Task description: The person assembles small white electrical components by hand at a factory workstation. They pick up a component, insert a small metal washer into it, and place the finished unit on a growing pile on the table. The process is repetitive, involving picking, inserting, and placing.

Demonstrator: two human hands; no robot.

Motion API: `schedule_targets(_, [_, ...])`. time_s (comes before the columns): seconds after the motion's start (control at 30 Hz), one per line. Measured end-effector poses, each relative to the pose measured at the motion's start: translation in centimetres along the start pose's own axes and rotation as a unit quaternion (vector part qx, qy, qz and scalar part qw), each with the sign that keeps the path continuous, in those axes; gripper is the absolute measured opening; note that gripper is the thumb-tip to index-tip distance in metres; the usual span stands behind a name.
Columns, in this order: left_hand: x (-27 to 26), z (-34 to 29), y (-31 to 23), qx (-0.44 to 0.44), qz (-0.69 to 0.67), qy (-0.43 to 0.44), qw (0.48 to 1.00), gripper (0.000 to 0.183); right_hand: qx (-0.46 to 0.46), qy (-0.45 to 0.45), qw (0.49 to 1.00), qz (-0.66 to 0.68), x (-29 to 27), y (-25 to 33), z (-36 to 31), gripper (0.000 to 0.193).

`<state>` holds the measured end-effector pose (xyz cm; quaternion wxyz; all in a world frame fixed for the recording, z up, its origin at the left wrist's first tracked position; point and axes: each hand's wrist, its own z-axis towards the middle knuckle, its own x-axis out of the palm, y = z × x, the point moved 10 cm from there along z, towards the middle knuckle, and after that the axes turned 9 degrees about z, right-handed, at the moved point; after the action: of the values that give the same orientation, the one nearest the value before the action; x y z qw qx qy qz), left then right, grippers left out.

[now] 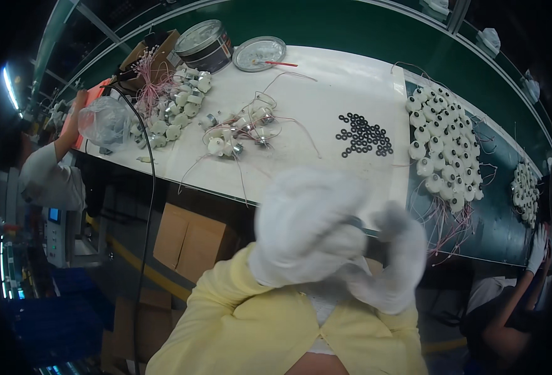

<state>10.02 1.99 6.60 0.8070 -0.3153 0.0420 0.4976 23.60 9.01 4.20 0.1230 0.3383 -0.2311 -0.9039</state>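
Both my hands wear white gloves and meet in front of my chest, at the near edge of the white table [338, 75]. My left hand [310, 219] is curled, with a small dark edge [354, 221] showing by its fingers; what it grips is mostly hidden. My right hand [393, 259] reaches in close beside it, its fingers smeared by motion. Beyond them lies a loose group of small white-and-silver round parts with pink wires [241, 128]. To its right, several small black rings [364, 135] are spread on the table.
Many white capped parts with black centres [443, 144] cover the dark green surface at right. A heap of wired parts [174, 109], a clear plastic bag [105, 122], a tub [204, 47] and its lid [259, 53] stand left. Cardboard box [191, 240] below. Co-workers at both sides.
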Motion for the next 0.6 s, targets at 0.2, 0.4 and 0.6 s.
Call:
schedule_targets(0.2, [1.4, -2.5, 0.7, -0.042, -0.036, 0.075, 0.996, 0.038, 0.057, -0.188, 0.934, 0.3, 1.1, -3.9, -2.7, 0.075])
schedule_targets(0.4, [-9.7, -4.2, 10.1, -0.189, 0.291, -0.116, 0.931, 0.036, 0.275, -0.233, 0.769, 0.528, -0.5, -8.5, -4.4, 0.095])
schedule_targets(0.6, [-14.2, -5.2, 23.9, -0.349, 0.5, 0.035, 0.792, 0.05, 0.235, -0.237, 0.65, 0.683, -2.5, -12.1, -7.6, 0.081])
